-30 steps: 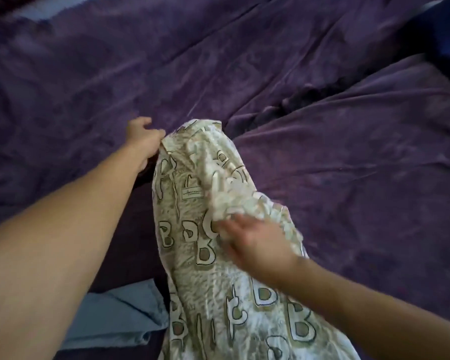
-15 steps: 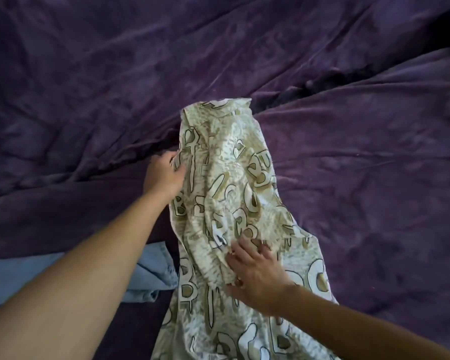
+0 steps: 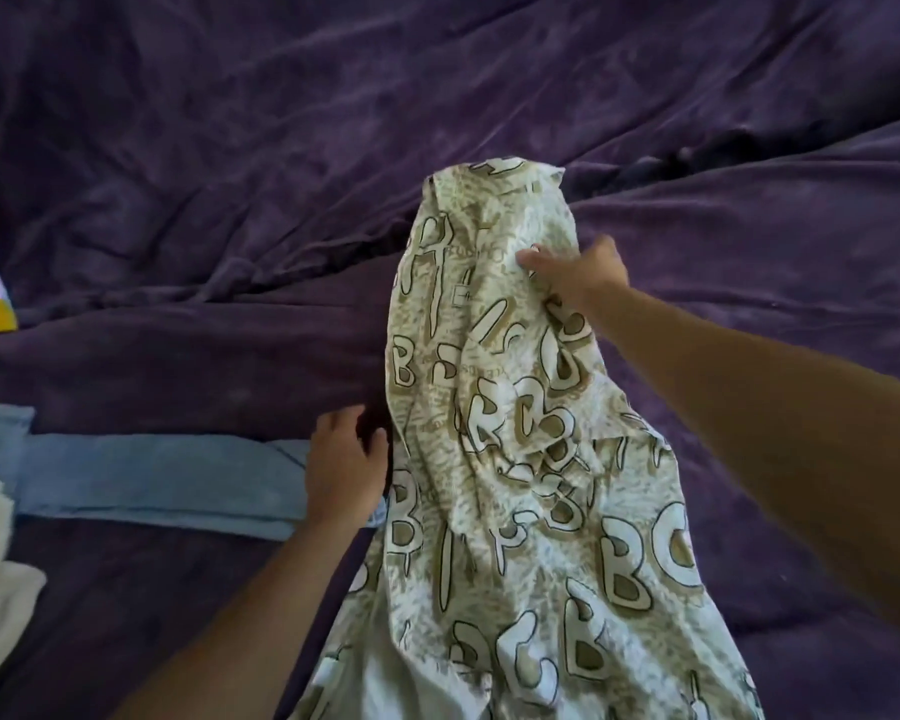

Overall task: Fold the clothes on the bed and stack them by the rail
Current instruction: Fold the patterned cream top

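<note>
Head view: rumpled purple bedspread [image 3: 230, 174], printed beige garment [image 3: 489, 459] lengthwise mid-bed, blue clothing [image 3: 152, 475] at near left edge. Right hand [image 3: 578, 275] fingers loose, flat on garment's far end; left hand [image 3: 344, 470] open beside its left edge, over the blue piece.

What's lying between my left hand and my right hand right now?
In the head view, the letter-printed cloth fills the stretch between the left hand and the right hand, which rests on it; nothing else intervenes.
</note>
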Tool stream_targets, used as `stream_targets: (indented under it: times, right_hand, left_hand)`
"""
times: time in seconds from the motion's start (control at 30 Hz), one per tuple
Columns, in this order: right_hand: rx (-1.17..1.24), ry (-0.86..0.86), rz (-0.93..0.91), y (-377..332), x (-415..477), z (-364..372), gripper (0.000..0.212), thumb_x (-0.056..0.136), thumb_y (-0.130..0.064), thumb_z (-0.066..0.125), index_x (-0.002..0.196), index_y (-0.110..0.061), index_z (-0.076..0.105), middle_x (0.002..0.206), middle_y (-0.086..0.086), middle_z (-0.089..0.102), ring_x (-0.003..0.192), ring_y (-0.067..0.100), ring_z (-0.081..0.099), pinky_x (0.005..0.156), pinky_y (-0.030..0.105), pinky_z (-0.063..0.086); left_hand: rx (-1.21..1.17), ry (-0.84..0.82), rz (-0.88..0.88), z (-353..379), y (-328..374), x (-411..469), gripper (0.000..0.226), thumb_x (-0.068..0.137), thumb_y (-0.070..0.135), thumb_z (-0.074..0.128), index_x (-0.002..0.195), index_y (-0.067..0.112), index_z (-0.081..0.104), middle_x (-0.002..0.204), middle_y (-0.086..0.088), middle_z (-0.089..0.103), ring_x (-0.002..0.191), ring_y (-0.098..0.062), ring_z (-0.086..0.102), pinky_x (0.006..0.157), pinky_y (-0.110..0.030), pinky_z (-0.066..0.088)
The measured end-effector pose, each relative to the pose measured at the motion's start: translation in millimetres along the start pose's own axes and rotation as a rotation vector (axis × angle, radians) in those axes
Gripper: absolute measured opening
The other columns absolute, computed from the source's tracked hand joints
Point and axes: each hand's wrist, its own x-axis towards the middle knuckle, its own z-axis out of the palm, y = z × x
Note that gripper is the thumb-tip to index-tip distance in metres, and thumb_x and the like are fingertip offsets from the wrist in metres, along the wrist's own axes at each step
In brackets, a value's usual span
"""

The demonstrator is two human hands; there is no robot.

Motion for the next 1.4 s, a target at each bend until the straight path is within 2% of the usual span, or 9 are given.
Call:
stream_targets:
  times: [0.13,0.4,0.5,0.73,0.9,1.03,1.17,1.27,1.4]
  right_hand:
    - [-0.045,0.182,-0.131,-2.6,19.9,-4.5,0.044,0.077,-0.037,0.072,0.109,-0.009,0.060,0.106,0.007,0.066,0.085,0.021,0.062,0.066,0.025,0.045]
    - [-0.362,0.337,-0.070,31.7,40.8,-105.4,0.059,0.081,-0.037,0.061,0.134,-0.017,0.044,0.135,0.013,0.050,0.125,0.034,0.046,0.102,0.047,0.041]
    - [-0.551,0.422,-0.322,54.0,-8.0,-77.1,0.061,0.087,-0.037,0.057,0.140,-0.022,0.033,0.146,0.015,0.033,0.133,0.037,0.033,0.103,0.056,0.033]
    - [-0.852,-0.096,-0.453,172.4,-133.9,7.8,0.055,0.099,-0.051,0.023,0.148,-0.028,0.017,0.161,0.006,0.005,0.148,0.025,0.002,0.116,0.059,0.010]
    - [-0.666,0.045,-0.537,236.4,-239.6,23.8,0.064,0.091,-0.063,0.030,0.147,-0.031,0.024,0.158,0.001,0.018,0.146,0.023,0.015,0.115,0.045,0.016]
    - [-0.762,-0.243,-0.595,252.0,-317.4,71.0,0.066,0.086,-0.060,0.044,0.145,-0.037,0.023,0.160,-0.002,0.011,0.147,0.020,0.010,0.116,0.046,0.009]
    - [-0.716,-0.386,-0.721,269.7,-365.2,97.8,0.050,0.088,-0.041,0.050,0.137,-0.030,0.045,0.154,0.000,0.032,0.145,0.019,0.022,0.115,0.039,0.015]
    - [-0.393,-0.043,-0.691,282.0,-368.0,68.0,0.028,0.087,-0.030,0.063,0.113,-0.021,0.068,0.127,0.001,0.062,0.120,0.023,0.056,0.100,0.037,0.037]
    - [-0.337,0.372,-0.147,306.9,-320.5,-6.7,0.056,0.084,-0.040,0.066,0.133,-0.019,0.050,0.142,0.008,0.044,0.129,0.031,0.039,0.103,0.046,0.033]
  left_hand:
    - [0.022,0.025,0.061,-3.7,-9.3,-6.5,0.038,0.094,0.022,0.055,0.130,0.013,0.052,0.132,-0.009,0.048,0.116,-0.024,0.051,0.094,-0.036,0.042]
    - [0.078,0.019,0.196,12.4,-3.0,-32.5,0.036,0.092,0.022,0.057,0.125,0.008,0.056,0.124,-0.012,0.053,0.117,-0.026,0.047,0.096,-0.038,0.041]
    - [0.153,0.046,0.220,17.4,-6.8,-58.5,0.039,0.090,0.029,0.060,0.122,0.007,0.058,0.130,-0.015,0.050,0.121,-0.030,0.046,0.099,-0.042,0.040]
    - [0.362,-0.029,0.158,25.4,-41.2,-117.0,0.077,0.072,0.055,0.069,0.135,0.024,0.038,0.136,-0.005,0.040,0.125,-0.025,0.040,0.087,-0.046,0.047]
    - [0.416,-0.038,0.165,16.3,-64.0,-142.1,0.051,0.082,0.029,0.065,0.130,0.022,0.048,0.131,-0.005,0.046,0.116,-0.028,0.047,0.085,-0.044,0.048]
    - [0.257,-0.037,0.049,6.2,-78.7,-164.3,0.027,0.091,0.028,0.051,0.114,0.019,0.062,0.121,-0.007,0.054,0.113,-0.029,0.048,0.086,-0.043,0.046]
    - [0.121,-0.064,-0.085,10.3,-68.5,-168.3,0.060,0.083,0.059,0.054,0.121,0.013,0.051,0.124,-0.012,0.053,0.117,-0.033,0.047,0.082,-0.041,0.042]
    - [0.226,-0.097,-0.118,19.7,-61.3,-169.8,0.069,0.073,0.052,0.071,0.122,0.013,0.043,0.122,-0.011,0.056,0.114,-0.033,0.053,0.075,-0.039,0.042]
    - [0.144,0.029,-0.149,10.1,-69.3,-160.3,0.020,0.076,0.017,0.065,0.095,0.013,0.062,0.104,-0.012,0.066,0.096,-0.036,0.060,0.073,-0.039,0.048]
